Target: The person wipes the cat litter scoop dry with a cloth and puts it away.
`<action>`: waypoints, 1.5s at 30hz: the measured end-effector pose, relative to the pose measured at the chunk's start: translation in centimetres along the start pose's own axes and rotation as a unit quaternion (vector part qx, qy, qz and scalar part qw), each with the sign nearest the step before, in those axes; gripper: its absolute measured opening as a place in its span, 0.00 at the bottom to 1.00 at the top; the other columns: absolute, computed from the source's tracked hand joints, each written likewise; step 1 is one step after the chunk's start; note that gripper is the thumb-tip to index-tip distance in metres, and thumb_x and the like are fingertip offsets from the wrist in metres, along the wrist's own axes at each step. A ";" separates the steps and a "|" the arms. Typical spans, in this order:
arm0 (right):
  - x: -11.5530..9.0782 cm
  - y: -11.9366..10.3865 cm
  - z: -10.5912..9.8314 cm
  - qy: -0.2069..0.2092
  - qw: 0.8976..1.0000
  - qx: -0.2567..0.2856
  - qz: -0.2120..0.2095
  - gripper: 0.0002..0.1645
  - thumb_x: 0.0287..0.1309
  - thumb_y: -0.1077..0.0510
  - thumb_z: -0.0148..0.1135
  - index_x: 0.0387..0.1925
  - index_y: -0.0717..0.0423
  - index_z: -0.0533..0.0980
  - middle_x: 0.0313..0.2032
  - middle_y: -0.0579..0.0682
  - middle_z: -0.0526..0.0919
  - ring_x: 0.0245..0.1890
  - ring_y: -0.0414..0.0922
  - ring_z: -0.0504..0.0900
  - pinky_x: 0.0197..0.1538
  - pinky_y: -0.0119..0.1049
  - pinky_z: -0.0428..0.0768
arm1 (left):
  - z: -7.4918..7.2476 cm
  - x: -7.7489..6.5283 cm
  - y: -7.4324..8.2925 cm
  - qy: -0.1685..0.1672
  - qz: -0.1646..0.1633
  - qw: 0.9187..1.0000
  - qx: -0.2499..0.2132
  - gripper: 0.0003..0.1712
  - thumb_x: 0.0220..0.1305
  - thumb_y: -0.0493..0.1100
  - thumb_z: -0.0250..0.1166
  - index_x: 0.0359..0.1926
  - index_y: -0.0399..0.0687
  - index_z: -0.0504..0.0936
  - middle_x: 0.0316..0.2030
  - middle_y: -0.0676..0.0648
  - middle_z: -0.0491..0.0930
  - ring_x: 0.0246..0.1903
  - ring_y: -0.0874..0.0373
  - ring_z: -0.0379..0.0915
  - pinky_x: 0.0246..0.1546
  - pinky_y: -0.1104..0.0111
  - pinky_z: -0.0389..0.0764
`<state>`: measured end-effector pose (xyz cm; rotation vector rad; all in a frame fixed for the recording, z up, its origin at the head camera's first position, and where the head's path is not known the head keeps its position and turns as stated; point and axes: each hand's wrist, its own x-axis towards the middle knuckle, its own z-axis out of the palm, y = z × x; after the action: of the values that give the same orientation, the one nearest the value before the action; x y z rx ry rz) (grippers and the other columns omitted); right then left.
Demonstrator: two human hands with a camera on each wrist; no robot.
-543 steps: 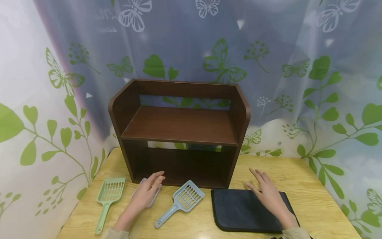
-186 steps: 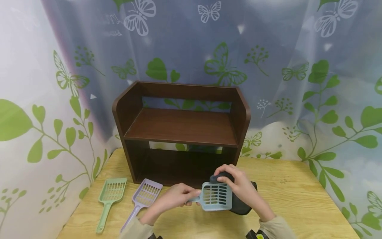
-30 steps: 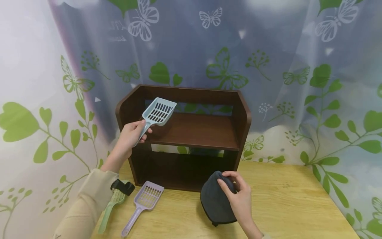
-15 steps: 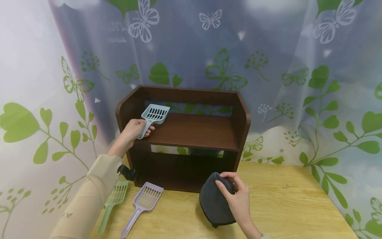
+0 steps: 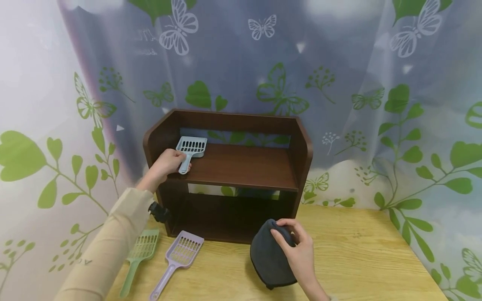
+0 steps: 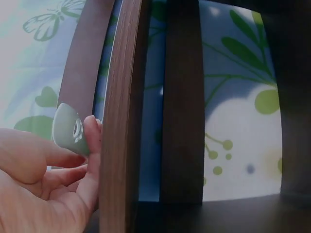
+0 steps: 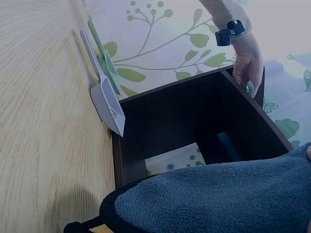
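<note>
My left hand (image 5: pixel 169 162) pinches the handle of a light blue litter scoop (image 5: pixel 185 164) at the left end of the shelf unit's upper board (image 5: pixel 244 167). The scoop's slotted head points toward the back; whether all of it touches the board I cannot tell. In the left wrist view, thumb and fingers close around the handle end (image 6: pixel 70 128) beside the board's edge. Lower right, my right hand (image 5: pixel 301 253) grips a folded dark blue-grey cloth (image 5: pixel 269 257) just above the table. Its fuzzy face and black edging (image 7: pixel 108 209) show in the right wrist view.
On the table (image 5: pixel 350 251) left of the cloth lie a purple litter scoop (image 5: pixel 174 264) and a green one (image 5: pixel 130 276), partly behind my left sleeve (image 5: pixel 109 242). The brown shelf unit's side panels (image 5: pixel 304 154) rise at both ends. A patterned curtain (image 5: pixel 233 54) hangs behind.
The blue scoop, on the table at first and later held against the cloth, has come down onto the upper board's left end over the last second. The right hand keeps the cloth in place.
</note>
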<state>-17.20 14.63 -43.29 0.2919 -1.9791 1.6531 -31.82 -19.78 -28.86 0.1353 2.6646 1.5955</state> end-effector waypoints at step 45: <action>-0.1 1.2 -0.4 0.008 1.000 0.010 0.003 0.13 0.56 0.66 0.74 0.42 0.52 0.82 0.41 0.46 0.85 0.39 0.39 0.82 0.40 0.28 0.82 | -0.5 -4.4 0.7 0.189 0.224 0.952 0.084 0.18 0.78 0.47 0.56 0.55 0.39 0.82 0.42 0.37 0.86 0.37 0.52 0.85 0.36 0.71 0.85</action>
<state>-17.54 15.29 -44.30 0.2798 -1.9552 1.6745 -27.41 -20.33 -28.09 0.5263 3.2529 1.6358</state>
